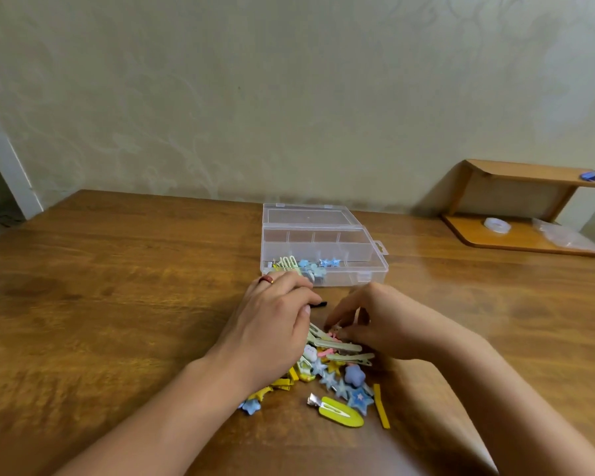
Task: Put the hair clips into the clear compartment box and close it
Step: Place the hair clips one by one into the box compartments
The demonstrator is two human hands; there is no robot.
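A clear compartment box [371,250] stands open on the wooden table, its lid [308,216] laid back toward the wall. Several clips lie in its near left compartment [303,264]. In front of the box lies a pile of hair clips [337,369]: blue stars, yellow and pale green ones, and a lime clip [339,411] nearest me. My left hand [272,324] rests curled over the pile's left side, a dark clip [318,304] pinched at its fingertips. My right hand [382,321] reaches into the pile from the right and pinches a small pink clip [334,333].
The wooden table [117,286] runs back to a pale wall. At the far right stands a low wooden shelf [516,207] with a roll of clear tape [497,225], a plastic bag [564,235] and a small blue thing [589,175] on top.
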